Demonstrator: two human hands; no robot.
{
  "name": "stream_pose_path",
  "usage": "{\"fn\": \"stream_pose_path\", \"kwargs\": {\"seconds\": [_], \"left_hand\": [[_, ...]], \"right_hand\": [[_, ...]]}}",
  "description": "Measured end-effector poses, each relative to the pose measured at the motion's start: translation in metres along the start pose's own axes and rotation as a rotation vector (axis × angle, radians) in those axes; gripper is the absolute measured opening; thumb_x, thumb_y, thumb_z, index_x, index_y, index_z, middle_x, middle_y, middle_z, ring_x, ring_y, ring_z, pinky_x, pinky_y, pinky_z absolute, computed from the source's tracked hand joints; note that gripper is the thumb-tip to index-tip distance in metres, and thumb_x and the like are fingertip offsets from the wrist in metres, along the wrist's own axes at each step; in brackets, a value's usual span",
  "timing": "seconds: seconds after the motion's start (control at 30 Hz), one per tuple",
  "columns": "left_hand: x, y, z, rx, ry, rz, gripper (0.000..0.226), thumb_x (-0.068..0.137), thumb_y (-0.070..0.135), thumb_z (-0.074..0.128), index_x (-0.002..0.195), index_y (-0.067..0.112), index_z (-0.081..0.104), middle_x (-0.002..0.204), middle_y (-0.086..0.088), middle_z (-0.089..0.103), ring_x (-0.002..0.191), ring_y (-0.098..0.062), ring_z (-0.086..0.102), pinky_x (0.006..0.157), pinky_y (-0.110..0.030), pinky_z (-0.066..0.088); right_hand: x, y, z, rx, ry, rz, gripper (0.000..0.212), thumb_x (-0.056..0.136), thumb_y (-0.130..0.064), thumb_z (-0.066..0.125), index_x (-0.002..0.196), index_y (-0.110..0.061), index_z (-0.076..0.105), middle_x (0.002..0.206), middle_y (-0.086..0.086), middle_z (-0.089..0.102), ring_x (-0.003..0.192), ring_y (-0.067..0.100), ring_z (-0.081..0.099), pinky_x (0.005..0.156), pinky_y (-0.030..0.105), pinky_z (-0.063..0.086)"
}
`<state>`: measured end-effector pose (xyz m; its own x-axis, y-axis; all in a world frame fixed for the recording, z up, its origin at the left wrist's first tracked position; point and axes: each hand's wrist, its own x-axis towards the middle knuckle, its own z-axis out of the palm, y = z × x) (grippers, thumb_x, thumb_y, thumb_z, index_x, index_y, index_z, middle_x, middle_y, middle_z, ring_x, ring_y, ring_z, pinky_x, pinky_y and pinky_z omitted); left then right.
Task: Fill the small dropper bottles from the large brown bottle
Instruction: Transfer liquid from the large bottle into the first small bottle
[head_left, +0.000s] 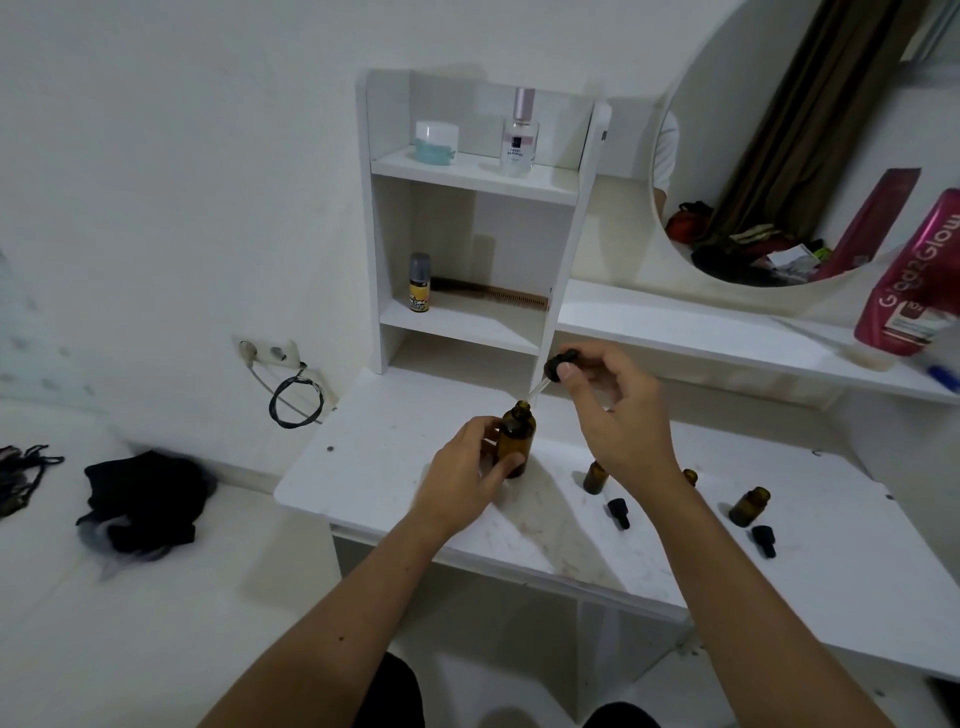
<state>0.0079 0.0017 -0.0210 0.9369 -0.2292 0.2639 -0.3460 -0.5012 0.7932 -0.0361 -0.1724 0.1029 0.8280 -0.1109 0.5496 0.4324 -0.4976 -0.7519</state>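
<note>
The large brown bottle (517, 436) stands upright and uncapped on the white table (374, 457), and my left hand (462, 480) grips its body. My right hand (613, 410) pinches a black dropper cap (560, 365) just above and right of it; the glass pipette slants down to the bottle's mouth. Three small brown bottles stand open to the right: one (595, 476) beside my right wrist, one (690, 476) mostly hidden behind it, one (749, 505) further right. Two black dropper caps (618, 512) (763, 540) lie on the table near them.
A white shelf unit (467, 208) at the table's back holds a jar, a perfume bottle, a small spray can and a comb. A pink bottle (914, 291) stands on the ledge under a round mirror. Black cloth (145, 499) lies on the bed at left.
</note>
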Motion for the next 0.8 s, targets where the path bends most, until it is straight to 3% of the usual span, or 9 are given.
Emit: {"fn": "stream_pose_path", "kwargs": {"seconds": [0.2,0.33,0.6,0.8], "left_hand": [[-0.001,0.001,-0.001,0.010,0.005,0.006,0.047,0.095,0.046,0.065,0.134,0.024,0.050,0.123,0.009,0.064,0.102,-0.008,0.062,0.087,-0.021,0.048],[-0.001,0.002,-0.002,0.007,0.007,0.010,0.045,0.095,0.043,0.066,0.132,0.023,0.050,0.123,0.008,0.065,0.103,-0.010,0.063,0.091,-0.029,0.054],[-0.001,0.002,0.000,-0.004,-0.005,0.005,0.046,0.096,0.038,0.067,0.135,0.022,0.049,0.128,0.004,0.064,0.108,-0.015,0.063,0.097,-0.034,0.054],[0.001,-0.002,0.001,0.004,-0.012,-0.001,0.047,0.095,0.042,0.067,0.134,0.023,0.049,0.127,0.005,0.063,0.107,-0.013,0.063,0.096,-0.034,0.055]], "right_hand": [[0.010,0.003,0.013,-0.041,-0.026,0.081,0.015,0.099,-0.021,0.066,0.112,-0.022,0.073,0.107,-0.011,0.073,0.098,0.001,0.068,0.086,0.008,0.050],[0.014,0.012,0.024,-0.074,-0.094,0.163,0.008,0.096,-0.021,0.070,0.103,-0.023,0.074,0.097,-0.016,0.073,0.091,-0.006,0.067,0.078,0.004,0.048],[0.009,0.028,0.035,0.011,-0.056,0.333,0.005,0.091,-0.018,0.076,0.086,-0.015,0.077,0.084,-0.007,0.078,0.081,0.005,0.073,0.076,0.013,0.054],[0.007,0.026,0.039,-0.045,-0.057,0.320,0.004,0.094,-0.017,0.073,0.090,-0.016,0.075,0.085,-0.007,0.076,0.080,0.004,0.070,0.072,0.009,0.051]]}}
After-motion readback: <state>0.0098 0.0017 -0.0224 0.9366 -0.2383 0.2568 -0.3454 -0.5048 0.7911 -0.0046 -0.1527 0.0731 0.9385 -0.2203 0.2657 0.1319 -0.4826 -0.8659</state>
